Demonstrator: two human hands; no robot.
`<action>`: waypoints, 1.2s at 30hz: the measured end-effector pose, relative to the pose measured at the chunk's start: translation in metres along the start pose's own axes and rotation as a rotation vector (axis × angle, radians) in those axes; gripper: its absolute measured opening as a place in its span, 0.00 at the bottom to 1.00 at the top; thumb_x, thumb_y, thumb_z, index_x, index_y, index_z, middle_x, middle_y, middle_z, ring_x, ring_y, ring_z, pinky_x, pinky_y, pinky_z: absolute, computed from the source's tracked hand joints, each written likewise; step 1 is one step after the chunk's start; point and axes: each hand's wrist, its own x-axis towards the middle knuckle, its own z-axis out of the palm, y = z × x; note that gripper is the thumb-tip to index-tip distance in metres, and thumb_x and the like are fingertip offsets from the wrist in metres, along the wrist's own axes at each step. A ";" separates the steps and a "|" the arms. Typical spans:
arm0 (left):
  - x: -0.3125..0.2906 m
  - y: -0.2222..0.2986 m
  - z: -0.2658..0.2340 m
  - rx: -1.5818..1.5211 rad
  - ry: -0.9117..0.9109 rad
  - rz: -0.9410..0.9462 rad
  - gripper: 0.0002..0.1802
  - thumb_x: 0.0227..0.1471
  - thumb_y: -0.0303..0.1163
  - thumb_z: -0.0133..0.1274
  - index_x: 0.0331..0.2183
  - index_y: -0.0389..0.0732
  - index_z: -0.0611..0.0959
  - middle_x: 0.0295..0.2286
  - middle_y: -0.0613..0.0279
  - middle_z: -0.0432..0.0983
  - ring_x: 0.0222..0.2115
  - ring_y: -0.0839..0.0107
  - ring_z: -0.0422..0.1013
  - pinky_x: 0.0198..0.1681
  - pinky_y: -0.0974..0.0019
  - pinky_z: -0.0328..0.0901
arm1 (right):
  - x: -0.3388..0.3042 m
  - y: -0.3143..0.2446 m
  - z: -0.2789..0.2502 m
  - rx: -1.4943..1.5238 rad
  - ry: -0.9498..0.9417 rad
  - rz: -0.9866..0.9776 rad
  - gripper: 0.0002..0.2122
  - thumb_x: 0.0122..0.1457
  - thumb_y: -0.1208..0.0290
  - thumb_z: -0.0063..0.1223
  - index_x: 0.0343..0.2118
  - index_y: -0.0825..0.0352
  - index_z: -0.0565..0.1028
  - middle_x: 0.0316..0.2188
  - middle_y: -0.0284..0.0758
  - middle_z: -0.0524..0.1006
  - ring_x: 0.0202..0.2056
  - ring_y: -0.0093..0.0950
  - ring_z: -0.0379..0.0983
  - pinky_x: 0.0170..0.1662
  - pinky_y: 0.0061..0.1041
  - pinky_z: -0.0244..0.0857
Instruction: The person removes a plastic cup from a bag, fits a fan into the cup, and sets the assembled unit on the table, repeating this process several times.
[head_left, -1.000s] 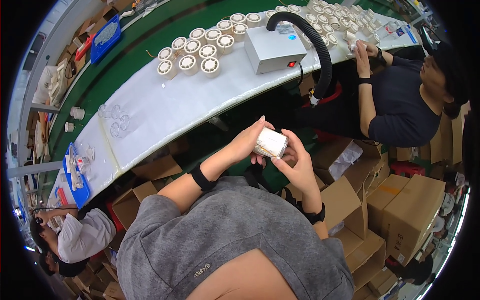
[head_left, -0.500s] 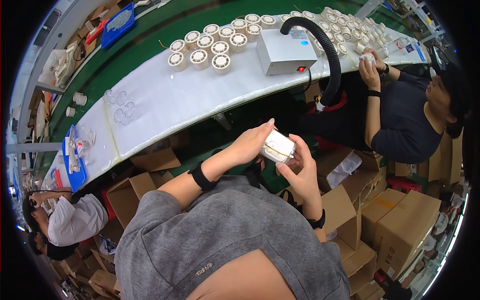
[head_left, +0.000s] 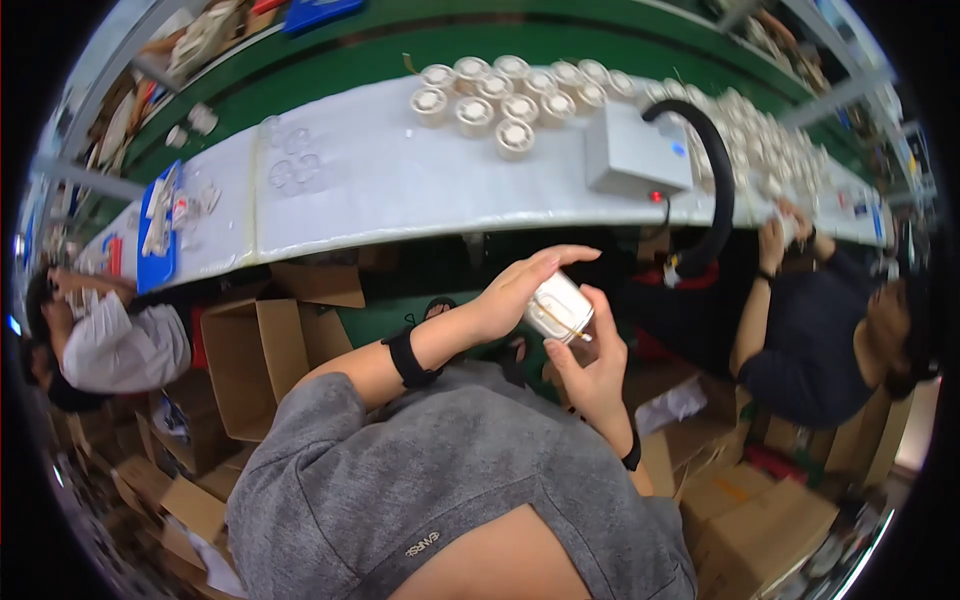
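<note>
Over my lap I hold a white plastic round-cornered housing (head_left: 558, 306) with a thin yellowish wire across its face. My left hand (head_left: 515, 295) presses along its left and upper side, with fingers stretching past the top edge. From the right, my right hand (head_left: 596, 350) grips it between thumb and fingers. The wire's end shows near my right thumb. The underside of the housing and some of my fingertips are hidden.
A white-covered table (head_left: 370, 190) curves ahead, carrying many round white vented units (head_left: 515, 138), a grey box (head_left: 640, 150) with a black hose (head_left: 722, 190), and clear plastic rings (head_left: 293, 172). Cardboard boxes (head_left: 237, 365) surround me. A co-worker (head_left: 820, 340) sits at right, another (head_left: 125, 340) at left.
My view has swung, so the table and units appear farther right. The housing has tilted a little in my hands. My left fingers now reach farther right over its top edge.
</note>
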 end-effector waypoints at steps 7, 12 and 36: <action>-0.035 -0.038 -0.107 -0.402 0.769 -0.089 0.26 0.53 0.47 0.27 0.49 0.43 0.60 0.44 0.56 0.60 0.44 0.68 0.58 0.47 0.66 0.53 | 0.117 0.028 0.073 -0.301 -0.514 0.164 0.26 0.43 0.71 0.54 0.47 0.67 0.59 0.34 0.39 0.70 0.31 0.23 0.69 0.31 0.22 0.64; -0.066 -0.042 -0.217 -0.040 1.232 0.134 0.19 0.51 0.42 0.36 0.43 0.43 0.65 0.35 0.60 0.65 0.34 0.71 0.63 0.36 0.69 0.59 | 0.234 0.062 0.184 -0.920 -0.416 -0.376 0.31 0.39 0.61 0.56 0.48 0.63 0.59 0.30 0.45 0.71 0.25 0.36 0.69 0.27 0.29 0.64; -0.034 0.031 -0.282 -0.284 0.327 -0.012 0.33 0.38 0.31 0.54 0.47 0.39 0.60 0.36 0.56 0.66 0.30 0.70 0.66 0.25 0.69 0.60 | 0.221 0.045 0.136 -0.083 0.008 0.127 0.09 0.53 0.75 0.41 0.38 0.70 0.67 0.23 0.33 0.71 0.21 0.18 0.65 0.25 0.14 0.60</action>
